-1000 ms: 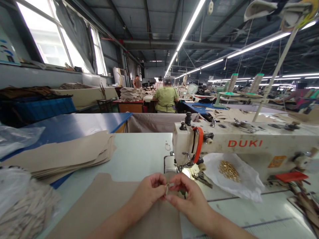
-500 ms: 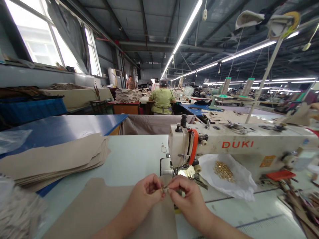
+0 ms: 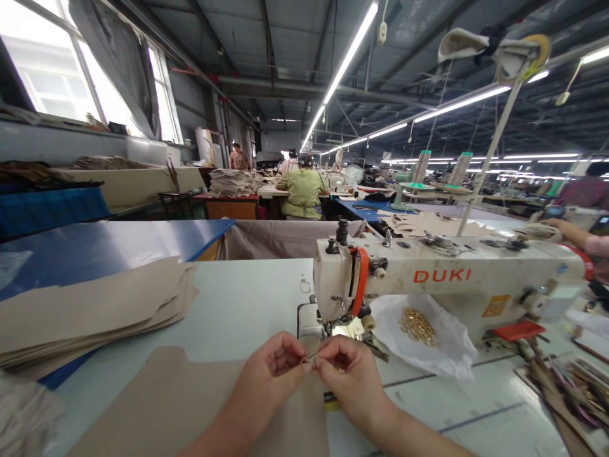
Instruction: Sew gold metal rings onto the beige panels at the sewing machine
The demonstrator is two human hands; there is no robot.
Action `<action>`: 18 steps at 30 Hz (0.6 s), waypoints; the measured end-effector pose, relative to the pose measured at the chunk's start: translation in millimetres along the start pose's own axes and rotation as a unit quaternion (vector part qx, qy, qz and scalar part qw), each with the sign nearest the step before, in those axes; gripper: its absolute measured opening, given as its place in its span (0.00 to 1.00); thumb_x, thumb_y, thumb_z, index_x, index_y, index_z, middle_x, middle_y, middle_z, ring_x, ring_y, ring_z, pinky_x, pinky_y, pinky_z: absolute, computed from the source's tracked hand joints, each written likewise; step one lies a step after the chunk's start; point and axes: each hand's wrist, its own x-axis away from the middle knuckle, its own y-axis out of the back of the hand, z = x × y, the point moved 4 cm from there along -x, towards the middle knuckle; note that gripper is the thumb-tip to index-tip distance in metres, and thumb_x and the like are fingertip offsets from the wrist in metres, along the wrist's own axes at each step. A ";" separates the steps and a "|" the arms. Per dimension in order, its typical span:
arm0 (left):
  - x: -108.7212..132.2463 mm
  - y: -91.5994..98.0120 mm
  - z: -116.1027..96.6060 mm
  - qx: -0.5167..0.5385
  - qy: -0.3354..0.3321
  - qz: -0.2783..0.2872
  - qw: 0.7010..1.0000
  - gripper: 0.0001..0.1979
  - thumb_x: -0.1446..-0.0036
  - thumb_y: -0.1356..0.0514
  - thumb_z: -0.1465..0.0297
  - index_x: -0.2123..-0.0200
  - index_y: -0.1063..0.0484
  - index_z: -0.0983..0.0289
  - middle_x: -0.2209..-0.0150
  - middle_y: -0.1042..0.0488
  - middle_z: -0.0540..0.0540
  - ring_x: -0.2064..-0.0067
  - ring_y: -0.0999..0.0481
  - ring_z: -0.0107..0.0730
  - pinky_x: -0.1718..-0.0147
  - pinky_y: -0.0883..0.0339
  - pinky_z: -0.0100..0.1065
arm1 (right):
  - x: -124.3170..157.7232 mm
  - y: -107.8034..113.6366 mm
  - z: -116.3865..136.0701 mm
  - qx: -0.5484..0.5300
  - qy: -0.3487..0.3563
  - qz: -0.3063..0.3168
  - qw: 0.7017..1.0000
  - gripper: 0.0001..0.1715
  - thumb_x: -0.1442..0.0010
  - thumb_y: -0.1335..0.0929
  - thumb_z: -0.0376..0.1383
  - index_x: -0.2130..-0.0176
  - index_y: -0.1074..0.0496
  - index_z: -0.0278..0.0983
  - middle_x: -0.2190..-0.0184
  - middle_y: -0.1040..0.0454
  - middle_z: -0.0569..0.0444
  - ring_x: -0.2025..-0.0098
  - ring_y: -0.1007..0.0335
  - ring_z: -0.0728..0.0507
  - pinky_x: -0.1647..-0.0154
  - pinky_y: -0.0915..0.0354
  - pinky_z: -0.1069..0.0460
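Observation:
My left hand and my right hand meet in front of the sewing machine, thumbs and fingertips pinched together. Between them is a small beige strip, mostly hidden by the fingers; I cannot make out any finer part on it. Under my hands lies a flat taupe fabric panel, spread over the pale tabletop. Just beyond my fingertips are the machine's needle area and a lit spot.
A white cloth holding gold metal pieces lies beneath the machine arm. Stacked taupe panels are at left. Strips and tools lie at right. A person in green sits ahead; another person's arm reaches in at right.
The view has shifted slightly, so the surroundings sit further left. My hands stay together with small finger movements on the strip. At the right, more of another person's arm shows.

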 end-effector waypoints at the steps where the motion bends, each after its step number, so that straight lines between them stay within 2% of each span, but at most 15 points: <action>1: 0.5 0.1 0.5 -0.006 -0.006 -0.002 1.000 0.10 0.61 0.35 0.69 0.77 0.34 0.64 0.77 0.30 0.47 0.73 0.30 0.26 0.72 0.36 0.27 | 0.4 -0.2 0.6 0.005 0.003 0.000 1.000 0.04 0.55 0.33 0.29 0.80 0.32 0.36 0.78 0.30 0.57 0.75 0.36 0.50 0.74 0.40 0.56; 4: 2.3 0.0 0.7 -0.023 -0.030 -0.013 0.999 0.10 0.60 0.35 0.69 0.78 0.35 0.63 0.77 0.31 0.47 0.74 0.31 0.26 0.72 0.36 0.27 | 1.2 0.0 0.2 0.009 -0.003 -0.002 1.000 0.05 0.55 0.32 0.30 0.80 0.32 0.36 0.79 0.31 0.58 0.76 0.38 0.51 0.75 0.42 0.57; 7: 3.9 -0.2 -1.2 -0.036 -0.051 -0.028 0.998 0.09 0.58 0.36 0.70 0.78 0.35 0.63 0.76 0.31 0.47 0.73 0.30 0.27 0.71 0.35 0.27 | 0.6 0.0 -3.4 -0.026 -0.040 0.009 0.999 0.06 0.56 0.30 0.32 0.78 0.32 0.36 0.82 0.32 0.60 0.79 0.41 0.52 0.77 0.44 0.58; 11: 5.4 -1.3 -4.8 -0.051 -0.062 -0.027 0.996 0.08 0.58 0.37 0.71 0.78 0.36 0.63 0.76 0.31 0.48 0.72 0.29 0.28 0.70 0.35 0.27 | -0.1 1.7 -6.3 -0.079 -0.083 0.033 0.993 0.09 0.57 0.29 0.33 0.71 0.29 0.36 0.78 0.28 0.59 0.77 0.36 0.51 0.74 0.41 0.57; 14: 6.3 -1.6 -6.3 -0.057 -0.069 -0.027 0.996 0.08 0.57 0.37 0.71 0.77 0.36 0.62 0.75 0.30 0.48 0.71 0.29 0.28 0.70 0.34 0.28 | 0.2 5.9 -3.0 -0.010 -0.068 0.048 0.996 0.05 0.54 0.30 0.35 0.73 0.27 0.35 0.78 0.28 0.57 0.75 0.36 0.50 0.73 0.41 0.56; 18: 7.2 -1.0 -5.9 -0.070 -0.077 -0.027 0.994 0.08 0.57 0.38 0.71 0.78 0.37 0.62 0.75 0.30 0.47 0.72 0.29 0.28 0.70 0.34 0.28 | 0.8 9.5 4.5 0.109 -0.023 0.053 0.992 0.06 0.50 0.32 0.34 0.74 0.25 0.34 0.78 0.28 0.56 0.75 0.37 0.50 0.73 0.42 0.56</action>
